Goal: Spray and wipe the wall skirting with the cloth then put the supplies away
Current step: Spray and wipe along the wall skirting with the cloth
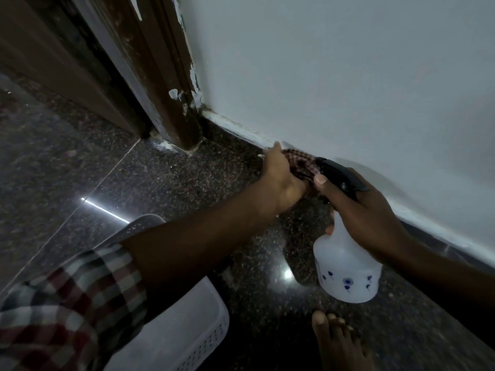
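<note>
My left hand (278, 178) presses a checked reddish cloth (301, 163) against the dark speckled skirting (235, 145) at the foot of the white wall. The cloth is bunched under my fingers and partly hidden by them. My right hand (364, 210) grips the neck of a white spray bottle (345, 266) with small blue flower prints and a black trigger head (340, 175). The bottle hangs above the floor, its nozzle pointing at the cloth and skirting, thumb resting by the trigger.
A white perforated plastic basket (187, 325) stands on the dark granite floor (107, 167) under my left forearm. A brown wooden door frame (166, 103) with chipped paint meets the wall at the left. My bare foot (337, 341) is at the bottom.
</note>
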